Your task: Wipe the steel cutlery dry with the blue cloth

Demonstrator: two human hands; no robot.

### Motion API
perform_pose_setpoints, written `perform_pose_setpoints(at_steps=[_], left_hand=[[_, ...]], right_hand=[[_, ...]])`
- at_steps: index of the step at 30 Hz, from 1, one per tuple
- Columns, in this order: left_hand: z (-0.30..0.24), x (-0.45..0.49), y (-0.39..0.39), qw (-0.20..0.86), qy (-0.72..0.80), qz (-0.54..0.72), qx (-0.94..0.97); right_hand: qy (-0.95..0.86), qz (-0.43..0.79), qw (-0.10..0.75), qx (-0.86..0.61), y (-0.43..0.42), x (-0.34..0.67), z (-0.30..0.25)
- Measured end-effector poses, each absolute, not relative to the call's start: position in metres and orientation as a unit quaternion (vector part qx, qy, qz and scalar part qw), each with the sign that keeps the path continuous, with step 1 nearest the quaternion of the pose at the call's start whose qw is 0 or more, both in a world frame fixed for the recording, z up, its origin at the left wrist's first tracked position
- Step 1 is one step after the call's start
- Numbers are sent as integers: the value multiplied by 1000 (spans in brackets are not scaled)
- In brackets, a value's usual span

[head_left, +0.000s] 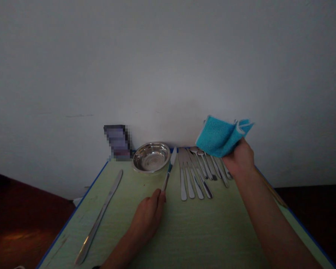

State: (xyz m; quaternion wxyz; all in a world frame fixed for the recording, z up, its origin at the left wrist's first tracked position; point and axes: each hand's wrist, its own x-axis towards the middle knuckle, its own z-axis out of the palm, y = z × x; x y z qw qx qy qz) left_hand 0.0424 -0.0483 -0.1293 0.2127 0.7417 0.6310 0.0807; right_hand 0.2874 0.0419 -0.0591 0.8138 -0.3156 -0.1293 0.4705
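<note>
The left hand (149, 215) pinches a knife (169, 169) by its handle, blade pointing away beside the bowl (151, 156); the right hand (240, 158) clutches a blue cloth (220, 136) above the cutlery row (197, 172).

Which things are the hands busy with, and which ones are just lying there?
In hand:
- left hand grips the held knife by its handle
- right hand holds up the blue cloth

Lying about, on the green table:
- steel bowl
- row of cutlery
- long knife at the left
- blurred box by the wall
</note>
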Motion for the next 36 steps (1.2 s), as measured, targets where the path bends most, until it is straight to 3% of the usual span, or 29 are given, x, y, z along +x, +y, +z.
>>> perform_pose_setpoints(at_steps=[14,23,31,36], left_hand=[[-120,74,-11,96,623,-75,772],[-122,76,5,15,569,-69,819],[-123,74,6,14,580,-86,810],[-120,84,15,38,582,-121,803]], right_hand=[[-163,531,765,-325,41,270,-64],[-156,519,764,-351,42,269,-69],[-160,553,734,-360,44,269,-113],[-133,546,701,-439,19,278,-157]])
